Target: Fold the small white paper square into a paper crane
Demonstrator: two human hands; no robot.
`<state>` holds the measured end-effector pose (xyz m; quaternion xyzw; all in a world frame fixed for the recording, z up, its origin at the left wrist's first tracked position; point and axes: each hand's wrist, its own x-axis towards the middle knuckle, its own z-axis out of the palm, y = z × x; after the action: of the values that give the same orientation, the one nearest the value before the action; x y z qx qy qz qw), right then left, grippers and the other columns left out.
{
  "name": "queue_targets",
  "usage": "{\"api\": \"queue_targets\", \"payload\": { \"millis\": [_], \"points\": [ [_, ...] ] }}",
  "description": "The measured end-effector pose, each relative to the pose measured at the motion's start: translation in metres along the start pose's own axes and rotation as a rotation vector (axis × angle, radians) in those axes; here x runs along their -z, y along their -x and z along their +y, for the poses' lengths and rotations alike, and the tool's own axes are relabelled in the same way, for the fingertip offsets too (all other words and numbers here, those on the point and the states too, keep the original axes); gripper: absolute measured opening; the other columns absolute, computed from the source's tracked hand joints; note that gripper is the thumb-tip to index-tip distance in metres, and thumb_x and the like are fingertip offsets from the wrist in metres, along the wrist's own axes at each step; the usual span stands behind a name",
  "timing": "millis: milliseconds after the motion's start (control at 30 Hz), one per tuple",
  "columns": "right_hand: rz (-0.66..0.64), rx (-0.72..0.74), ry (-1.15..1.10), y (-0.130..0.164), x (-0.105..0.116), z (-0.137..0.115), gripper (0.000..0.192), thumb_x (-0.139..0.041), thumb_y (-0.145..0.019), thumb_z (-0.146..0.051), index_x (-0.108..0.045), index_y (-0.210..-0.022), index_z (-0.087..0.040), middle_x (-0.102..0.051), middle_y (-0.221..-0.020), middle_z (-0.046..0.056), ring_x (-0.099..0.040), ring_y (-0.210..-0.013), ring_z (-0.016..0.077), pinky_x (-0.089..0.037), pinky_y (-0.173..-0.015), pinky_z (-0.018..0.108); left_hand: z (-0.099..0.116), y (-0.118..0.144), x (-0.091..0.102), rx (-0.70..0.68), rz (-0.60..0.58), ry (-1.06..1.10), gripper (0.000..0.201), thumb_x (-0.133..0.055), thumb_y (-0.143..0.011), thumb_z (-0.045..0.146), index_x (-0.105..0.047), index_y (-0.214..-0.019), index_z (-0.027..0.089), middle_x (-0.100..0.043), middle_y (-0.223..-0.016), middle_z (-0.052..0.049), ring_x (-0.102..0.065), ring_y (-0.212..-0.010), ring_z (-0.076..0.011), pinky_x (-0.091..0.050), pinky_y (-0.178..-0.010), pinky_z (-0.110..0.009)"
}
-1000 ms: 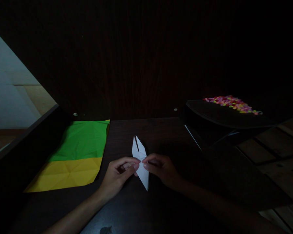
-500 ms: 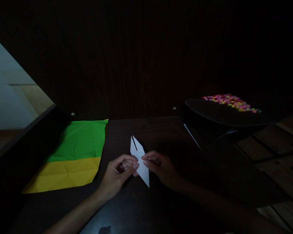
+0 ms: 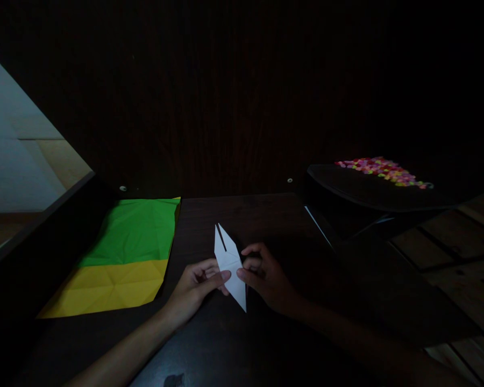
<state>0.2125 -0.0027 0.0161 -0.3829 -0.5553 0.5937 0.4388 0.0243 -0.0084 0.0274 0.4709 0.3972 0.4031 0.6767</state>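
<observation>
A folded white paper shape (image 3: pixel 229 263), long and pointed with a split far tip, lies near the middle of a dark wooden table (image 3: pixel 242 344). My left hand (image 3: pixel 197 287) pinches its left edge with thumb and fingers. My right hand (image 3: pixel 266 279) pinches its right edge, thumb near the middle crease. Both hands rest low on the table and meet at the paper's waist. The lower point of the paper sticks out toward me between the hands.
A creased green sheet (image 3: pixel 139 231) lies over a yellow sheet (image 3: pixel 108 287) at the left of the table. At the right stands a dark raised tray (image 3: pixel 371 193) with several small bright pieces (image 3: pixel 381 170). A dark panel rises behind; lighter floor shows far left.
The white paper has turned slightly, its split tip leaning more to the left. My right hand has slid a little up along the paper's right edge. My left hand has barely moved.
</observation>
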Motion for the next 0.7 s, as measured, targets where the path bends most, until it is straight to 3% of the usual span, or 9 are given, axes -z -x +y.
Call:
{"api": "queue_targets", "payload": {
  "millis": [300,433,533,700],
  "points": [
    [-0.039,-0.115,-0.045,-0.0019,0.0023,0.0023,0.038,-0.071,-0.079,-0.035,-0.044,-0.102,-0.022,-0.066,-0.066,-0.005,-0.061,-0.052,0.0121,-0.049,-0.050,0.023,-0.0020,0.0010,0.0022,-0.018,-0.003,-0.039,0.022,-0.073,-0.083,0.033,-0.074,-0.085,0.011,-0.070,-0.068,-0.004,-0.061,-0.061,-0.0137,-0.048,-0.063,-0.024],
    [-0.091,-0.159,-0.046,-0.0046,0.0021,0.0047,0.030,-0.068,-0.079,-0.043,-0.052,-0.086,-0.019,-0.066,-0.065,-0.001,-0.060,-0.049,0.0115,-0.048,-0.044,0.021,-0.0026,0.0010,0.0020,-0.014,-0.038,-0.032,0.022,-0.072,-0.084,0.033,-0.073,-0.084,0.011,-0.070,-0.066,-0.003,-0.060,-0.058,-0.0125,-0.047,-0.061,-0.023],
    [-0.147,-0.179,-0.037,-0.0054,0.0016,0.0060,0.037,-0.064,-0.082,-0.050,-0.052,-0.070,-0.017,-0.063,-0.061,0.000,-0.058,-0.045,0.0105,-0.046,-0.039,0.020,-0.0039,0.0010,0.0035,-0.007,-0.052,-0.043,0.023,-0.071,-0.084,0.033,-0.072,-0.081,0.011,-0.069,-0.064,-0.004,-0.060,-0.057,-0.0122,-0.045,-0.059,-0.022],
    [-0.169,-0.218,-0.040,-0.0050,0.0009,0.0052,0.041,-0.060,-0.083,-0.055,-0.053,-0.069,-0.016,-0.061,-0.055,0.000,-0.055,-0.039,0.0094,-0.042,-0.035,0.019,-0.0032,0.0018,0.0042,-0.002,-0.054,-0.067,0.026,-0.072,-0.084,0.035,-0.070,-0.078,0.010,-0.069,-0.061,-0.004,-0.059,-0.054,-0.0115,-0.045,-0.057,-0.021]
  ]
}}
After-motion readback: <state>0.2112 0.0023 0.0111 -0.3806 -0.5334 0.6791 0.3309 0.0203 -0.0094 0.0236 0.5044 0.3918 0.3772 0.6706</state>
